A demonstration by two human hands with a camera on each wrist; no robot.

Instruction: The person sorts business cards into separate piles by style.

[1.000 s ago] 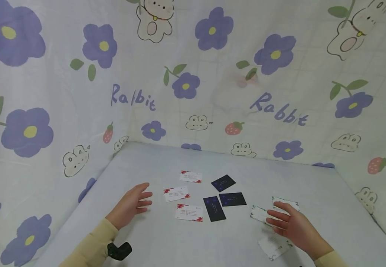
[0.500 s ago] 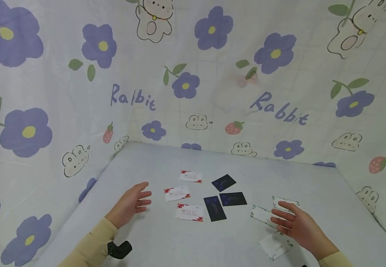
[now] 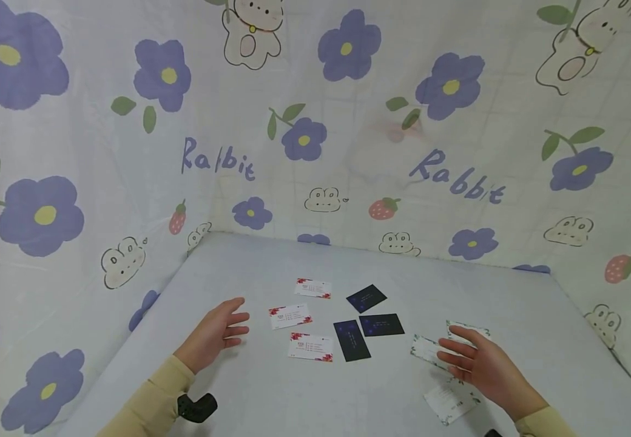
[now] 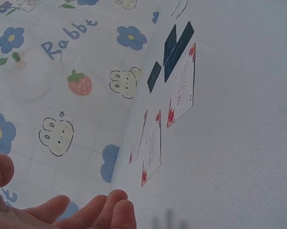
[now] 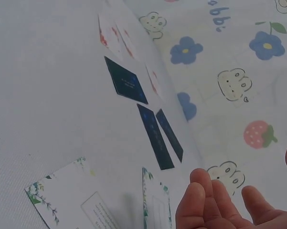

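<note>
Small cards lie on the pale table (image 3: 272, 400). Three white cards with red flowers (image 3: 309, 347) (image 3: 290, 316) (image 3: 312, 288) sit left of centre; three dark blue cards (image 3: 350, 341) (image 3: 381, 325) (image 3: 366, 298) sit in the middle. White cards with green leaf edges (image 3: 449, 402) (image 3: 423, 349) (image 3: 471, 331) lie at the right. My left hand (image 3: 214, 335) hovers with relaxed fingers, left of the red-flower cards, holding nothing. My right hand (image 3: 476, 364) hovers open over the green-edged cards, fingers straight. In the left wrist view the fingers (image 4: 102, 212) are near a red-flower card (image 4: 152, 149).
A flowered "Rabbit" cloth (image 3: 315, 133) hangs as walls behind and on both sides of the table. A black wrist camera mount (image 3: 198, 406) shows on my left sleeve. Bare table surface lies in front of the cards and towards the back wall.
My right hand has shifted slightly over the green-edged cards, first to the right, then back a little. The left hand and the cards stay put.
</note>
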